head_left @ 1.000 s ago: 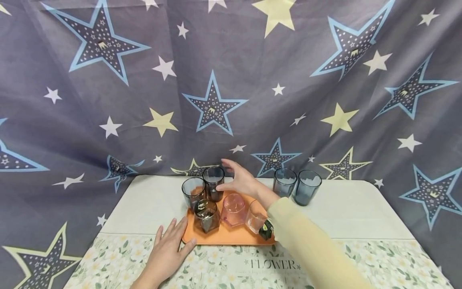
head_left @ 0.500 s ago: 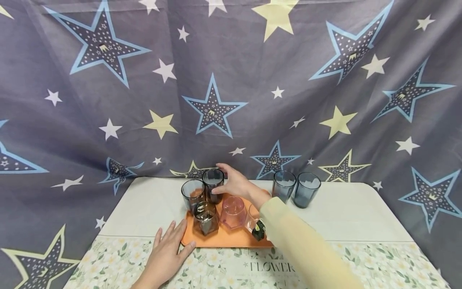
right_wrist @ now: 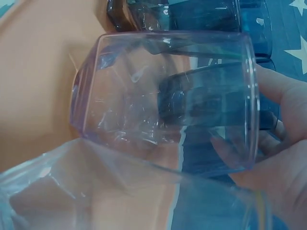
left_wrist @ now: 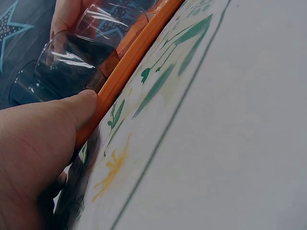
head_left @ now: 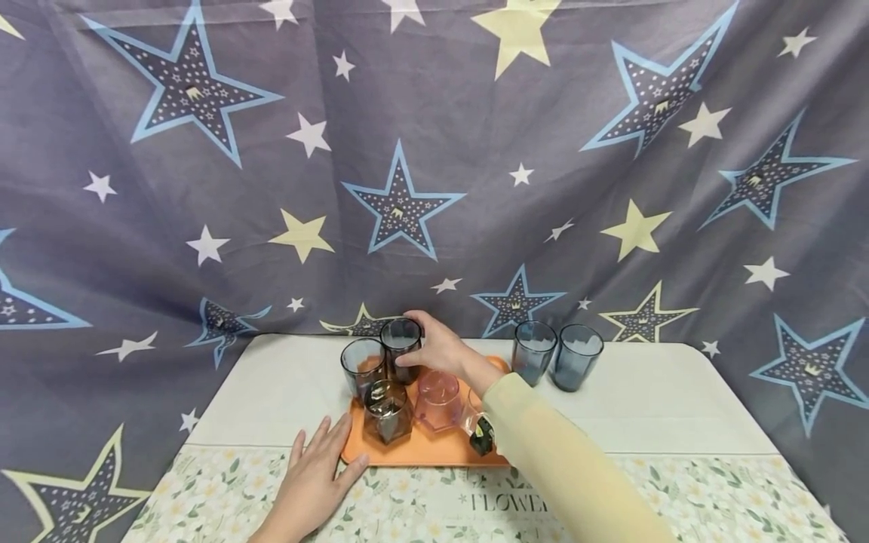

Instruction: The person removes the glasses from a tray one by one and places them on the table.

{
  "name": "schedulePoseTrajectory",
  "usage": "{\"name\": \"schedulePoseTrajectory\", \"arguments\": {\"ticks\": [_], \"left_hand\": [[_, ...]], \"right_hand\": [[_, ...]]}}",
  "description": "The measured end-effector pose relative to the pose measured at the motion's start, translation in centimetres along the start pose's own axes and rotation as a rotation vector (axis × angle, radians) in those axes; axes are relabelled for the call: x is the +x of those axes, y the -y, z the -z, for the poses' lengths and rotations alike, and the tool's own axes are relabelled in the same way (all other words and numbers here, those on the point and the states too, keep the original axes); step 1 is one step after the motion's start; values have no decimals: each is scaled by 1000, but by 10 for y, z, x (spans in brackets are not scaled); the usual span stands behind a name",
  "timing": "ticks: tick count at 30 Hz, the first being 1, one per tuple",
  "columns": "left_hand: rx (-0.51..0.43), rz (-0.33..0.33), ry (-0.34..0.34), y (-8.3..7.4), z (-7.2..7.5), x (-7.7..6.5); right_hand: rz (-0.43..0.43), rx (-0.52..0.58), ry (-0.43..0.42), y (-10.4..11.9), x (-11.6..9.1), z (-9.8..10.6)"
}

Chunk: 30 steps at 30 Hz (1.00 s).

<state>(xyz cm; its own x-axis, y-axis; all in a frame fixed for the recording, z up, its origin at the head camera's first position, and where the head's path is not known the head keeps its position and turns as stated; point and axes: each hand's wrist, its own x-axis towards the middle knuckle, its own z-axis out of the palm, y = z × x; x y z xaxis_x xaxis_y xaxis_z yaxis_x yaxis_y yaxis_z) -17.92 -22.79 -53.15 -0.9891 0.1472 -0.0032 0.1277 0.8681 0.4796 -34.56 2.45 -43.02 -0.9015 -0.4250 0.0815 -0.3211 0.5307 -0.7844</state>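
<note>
In the head view my right hand (head_left: pixel 444 351) reaches over the orange tray (head_left: pixel 448 452) and holds the upper part of a dark grey drinking glass (head_left: pixel 402 354) at the back, thumb in front and fingers behind. A second grey glass (head_left: pixel 363 363) stands just left of it. Nearer the front are a brown faceted glass (head_left: pixel 388 413), a pink glass (head_left: pixel 439 403) and a clear glass (head_left: pixel 473 411), partly hidden by the sleeve. My left hand (head_left: pixel 308 475) rests at the tray's front left corner, fingers extended, its thumb (left_wrist: pixel 84 108) touching the rim.
Two blue-grey glasses (head_left: pixel 534 351) stand side by side on the table to the right of the tray. A floral cloth (head_left: pixel 224 490) covers the near part of the white table (head_left: pixel 679 400). Behind hangs a star-patterned curtain (head_left: pixel 468 105).
My right hand has moved slightly left and closed in on the dark grey glass at the back, from beside it to around it. My left hand has stayed at the tray corner.
</note>
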Motion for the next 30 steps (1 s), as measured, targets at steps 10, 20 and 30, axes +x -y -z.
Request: {"name": "schedulePoseTrajectory", "arguments": {"ticks": [10,20,30], "left_hand": [[9,-5,-14,1,-1,-2],[7,-11,-23,0,-1,-3],[1,-16,-25,0,0,-3]], "right_hand": [[42,-100,-60,0,-1,-1],[55,-90,-159,9,-9,7],[10,-52,-205,36,-30,35]]}}
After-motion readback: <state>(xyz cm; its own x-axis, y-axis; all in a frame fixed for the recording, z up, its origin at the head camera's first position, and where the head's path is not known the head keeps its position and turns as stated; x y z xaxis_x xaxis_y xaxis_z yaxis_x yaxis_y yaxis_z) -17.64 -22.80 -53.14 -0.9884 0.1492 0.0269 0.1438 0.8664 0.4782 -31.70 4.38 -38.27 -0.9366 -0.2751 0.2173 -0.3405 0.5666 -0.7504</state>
